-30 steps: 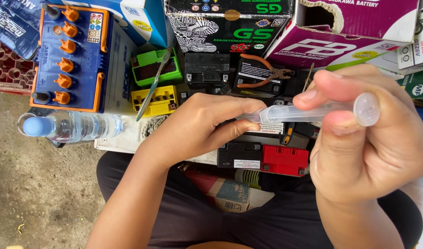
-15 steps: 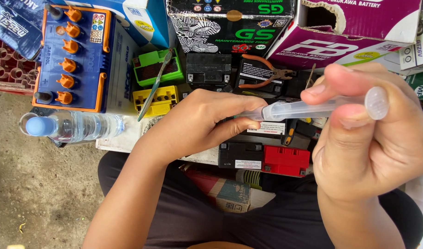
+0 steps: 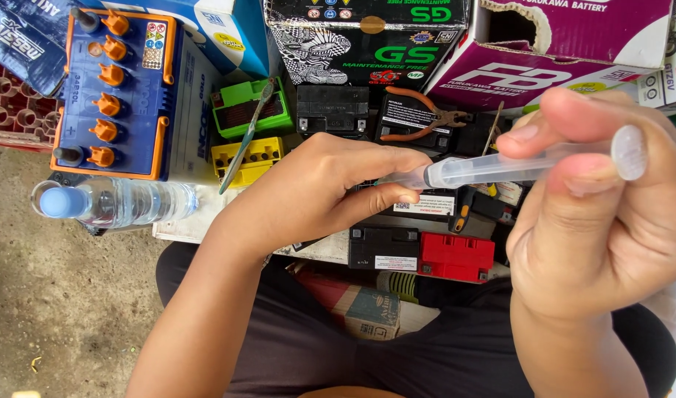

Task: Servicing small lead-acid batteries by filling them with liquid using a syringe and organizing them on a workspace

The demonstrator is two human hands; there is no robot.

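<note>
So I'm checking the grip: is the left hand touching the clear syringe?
Touching. The head view shows the left hand with its fingertips closed on the tip of the clear syringe, while the right hand holds the barrel.

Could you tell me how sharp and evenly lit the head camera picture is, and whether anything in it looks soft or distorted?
Head view: soft, even daylight, no hard shadows. The right hand and clear syringe sit close to the lens, oversized and slightly soft. The left hand and large blue battery are sharp. Mild glare on the water bottle.
</note>
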